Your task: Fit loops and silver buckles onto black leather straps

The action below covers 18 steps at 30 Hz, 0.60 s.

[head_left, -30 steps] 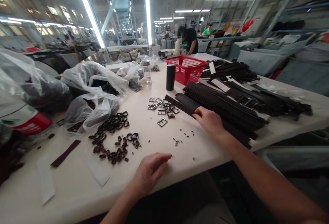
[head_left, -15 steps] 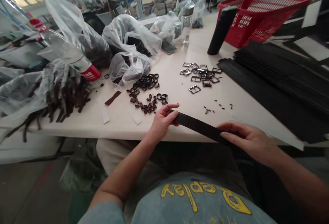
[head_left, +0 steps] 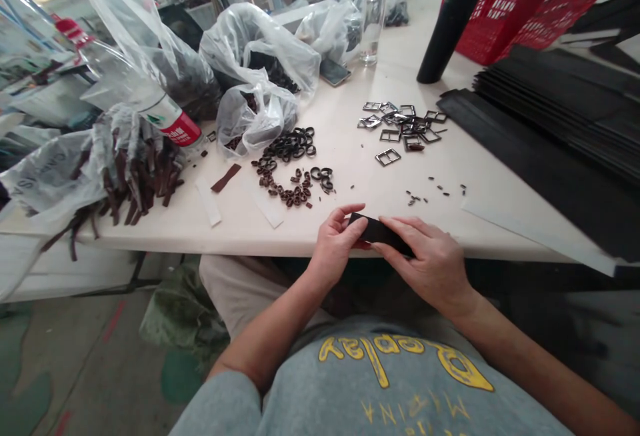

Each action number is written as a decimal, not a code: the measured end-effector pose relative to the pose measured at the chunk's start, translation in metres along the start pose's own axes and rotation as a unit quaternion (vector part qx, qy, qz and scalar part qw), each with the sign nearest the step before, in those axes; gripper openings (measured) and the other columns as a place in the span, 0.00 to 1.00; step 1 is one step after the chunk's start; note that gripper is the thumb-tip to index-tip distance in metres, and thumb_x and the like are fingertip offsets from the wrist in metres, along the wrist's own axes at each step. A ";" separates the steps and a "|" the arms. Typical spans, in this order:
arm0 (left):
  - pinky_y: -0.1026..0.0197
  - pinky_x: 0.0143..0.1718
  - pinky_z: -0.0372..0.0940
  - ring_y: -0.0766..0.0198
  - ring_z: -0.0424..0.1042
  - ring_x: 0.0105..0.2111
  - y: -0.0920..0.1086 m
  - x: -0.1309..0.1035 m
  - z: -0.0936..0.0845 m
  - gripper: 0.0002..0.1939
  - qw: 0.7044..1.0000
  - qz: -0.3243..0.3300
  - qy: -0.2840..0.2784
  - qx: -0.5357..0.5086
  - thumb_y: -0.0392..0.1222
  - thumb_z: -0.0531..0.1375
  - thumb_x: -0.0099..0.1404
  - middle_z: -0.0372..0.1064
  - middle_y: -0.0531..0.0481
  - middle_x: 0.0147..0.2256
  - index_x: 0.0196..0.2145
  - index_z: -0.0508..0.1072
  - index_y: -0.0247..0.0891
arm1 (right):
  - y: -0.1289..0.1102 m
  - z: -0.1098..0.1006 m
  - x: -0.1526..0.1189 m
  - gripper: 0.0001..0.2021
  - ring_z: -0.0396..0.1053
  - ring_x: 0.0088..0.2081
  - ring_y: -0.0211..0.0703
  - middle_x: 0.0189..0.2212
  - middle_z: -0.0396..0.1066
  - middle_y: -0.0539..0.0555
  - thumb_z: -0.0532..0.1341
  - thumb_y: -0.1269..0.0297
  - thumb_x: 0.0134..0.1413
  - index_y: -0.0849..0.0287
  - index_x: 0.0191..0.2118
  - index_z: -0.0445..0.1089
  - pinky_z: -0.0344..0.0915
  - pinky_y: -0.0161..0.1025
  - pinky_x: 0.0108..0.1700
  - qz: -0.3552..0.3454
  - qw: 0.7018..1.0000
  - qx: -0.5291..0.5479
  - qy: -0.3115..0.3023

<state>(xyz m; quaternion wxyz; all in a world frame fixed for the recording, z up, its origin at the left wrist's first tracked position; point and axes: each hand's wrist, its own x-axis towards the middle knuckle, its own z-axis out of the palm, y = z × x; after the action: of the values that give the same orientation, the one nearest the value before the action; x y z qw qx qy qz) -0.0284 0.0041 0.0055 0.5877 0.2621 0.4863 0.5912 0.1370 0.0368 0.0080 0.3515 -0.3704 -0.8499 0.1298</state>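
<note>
A black strap (head_left: pixel 383 233), flat like leather, is held between my two hands just over the table's front edge. My left hand (head_left: pixel 339 239) pinches its left end between thumb and fingers. Close beside it, my right hand (head_left: pixel 431 259) grips the strap with the thumb below and fingers on top. The rest of the strap is hidden behind my right hand. Beyond the hands lie small brown loops (head_left: pixel 287 193), black loops (head_left: pixel 295 144) and a pile of metal buckles (head_left: pixel 400 123). Tiny dark metal pieces (head_left: pixel 417 198) are scattered to the right.
Black sheets (head_left: pixel 545 149) are stacked at the right, near a black roll (head_left: pixel 453 26) and a red basket (head_left: pixel 520 19). Plastic bags (head_left: pixel 260 43), a glass bottle (head_left: pixel 374 19), a phone (head_left: pixel 335 72) and a large plastic bottle (head_left: pixel 173 119) stand or lie behind. Brown straps (head_left: pixel 135 176) hang at left.
My right hand has slid leftward along the strap, close to my left hand, so less strap shows between them. The view has shifted slightly downward.
</note>
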 end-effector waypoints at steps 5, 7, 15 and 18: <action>0.64 0.36 0.70 0.67 0.72 0.31 0.003 -0.001 -0.006 0.24 0.993 0.048 -0.056 0.091 0.49 0.67 0.60 0.72 0.52 0.32 0.52 0.74 0.38 | 0.005 -0.001 0.000 0.12 0.77 0.37 0.48 0.37 0.80 0.58 0.58 0.60 0.66 0.60 0.44 0.77 0.69 0.42 0.40 -0.017 0.999 -0.027 -0.023; 0.61 0.41 0.70 0.63 0.74 0.38 0.007 -0.001 -0.010 0.21 0.972 0.109 -0.075 0.193 0.45 0.67 0.61 0.74 0.48 0.39 0.52 0.76 0.39 | 0.007 -0.003 0.001 0.12 0.77 0.35 0.47 0.35 0.80 0.57 0.57 0.61 0.67 0.59 0.40 0.77 0.67 0.40 0.38 -0.016 0.998 -0.037 -0.040; 0.50 0.54 0.68 0.55 0.77 0.44 0.015 0.004 -0.010 0.09 0.829 0.326 -0.127 0.437 0.44 0.61 0.68 0.79 0.43 0.40 0.39 0.82 0.44 | 0.010 -0.003 0.002 0.12 0.73 0.29 0.46 0.29 0.78 0.55 0.56 0.64 0.67 0.58 0.34 0.74 0.61 0.41 0.33 -0.076 0.993 -0.077 -0.046; 0.50 0.52 0.69 0.55 0.78 0.44 0.012 0.005 -0.008 0.11 0.834 0.347 -0.118 0.412 0.46 0.59 0.70 0.81 0.43 0.39 0.38 0.82 0.42 | 0.013 -0.001 0.003 0.12 0.73 0.28 0.45 0.30 0.78 0.54 0.55 0.62 0.67 0.56 0.35 0.74 0.61 0.41 0.31 -0.079 0.995 -0.045 -0.036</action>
<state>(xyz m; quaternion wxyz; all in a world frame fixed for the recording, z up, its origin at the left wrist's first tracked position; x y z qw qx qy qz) -0.0414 0.0090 0.0116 0.2346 0.6990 0.4890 0.4660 0.1433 0.0481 0.0043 0.3125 -0.3123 -0.8938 0.0765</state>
